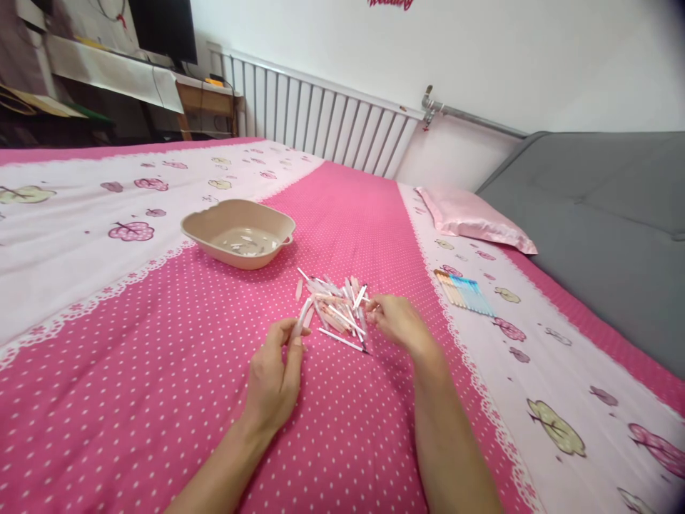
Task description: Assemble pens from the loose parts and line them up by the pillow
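A loose pile of slim white and pale pink pens [335, 303] lies on the pink dotted bedspread, some showing dark tips. To the left of the pile, my left hand [274, 375] is closed around one or more whitish pens [302, 315] pointing up and away. My right hand [399, 319] reaches the pile's right edge with its fingers bent together; whatever they pinch is too small to make out. One white pen [342, 340] lies apart at the near side of the heap. Farther right, blue and orange pens [465, 291] lie side by side in a neat row.
A beige plastic basin [240, 260] with a few small whitish pieces inside stands beyond the pile, to the left. A pink pillow [476, 221] lies by the grey headboard [594, 214]. Behind the bed are a radiator [321, 107] and a desk with a monitor [163, 28].
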`<action>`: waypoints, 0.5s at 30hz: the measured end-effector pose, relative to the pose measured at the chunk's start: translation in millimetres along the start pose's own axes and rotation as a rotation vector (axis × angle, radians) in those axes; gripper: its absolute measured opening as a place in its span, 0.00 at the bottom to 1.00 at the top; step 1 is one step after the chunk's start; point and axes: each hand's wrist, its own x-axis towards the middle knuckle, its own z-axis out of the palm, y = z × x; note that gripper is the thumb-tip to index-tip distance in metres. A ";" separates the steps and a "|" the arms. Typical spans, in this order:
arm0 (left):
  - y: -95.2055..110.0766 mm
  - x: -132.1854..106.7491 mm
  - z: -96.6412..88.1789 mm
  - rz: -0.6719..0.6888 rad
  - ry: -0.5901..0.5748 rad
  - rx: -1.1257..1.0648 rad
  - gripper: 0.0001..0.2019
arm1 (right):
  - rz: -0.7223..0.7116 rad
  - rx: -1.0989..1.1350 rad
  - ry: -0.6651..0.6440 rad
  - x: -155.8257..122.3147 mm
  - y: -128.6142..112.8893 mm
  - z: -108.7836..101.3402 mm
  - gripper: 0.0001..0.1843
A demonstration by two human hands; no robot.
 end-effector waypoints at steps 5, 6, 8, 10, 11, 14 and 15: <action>1.9 1.0 0.7 -0.006 -0.011 -0.005 0.11 | 0.147 -0.068 -0.017 1.2 8.3 -5.3 0.16; 2.2 1.1 0.6 -0.010 -0.010 -0.006 0.11 | 0.175 -0.084 -0.018 2.7 10.4 -5.3 0.16; 2.4 1.3 0.5 -0.010 -0.005 -0.009 0.11 | 0.224 -0.109 -0.026 6.0 14.4 -4.6 0.17; 1.9 1.4 0.3 0.000 -0.003 -0.008 0.11 | 0.252 -0.125 -0.040 9.1 17.1 -3.5 0.18; 1.4 1.5 0.3 0.005 -0.002 -0.005 0.11 | 0.257 -0.128 -0.047 10.4 17.8 -2.7 0.19; 0.3 1.5 0.1 0.006 0.000 0.003 0.10 | 0.240 -0.125 -0.074 13.0 17.1 0.4 0.16; 0.2 1.4 0.1 0.006 0.000 0.002 0.10 | 0.231 -0.122 -0.078 13.4 16.1 1.6 0.15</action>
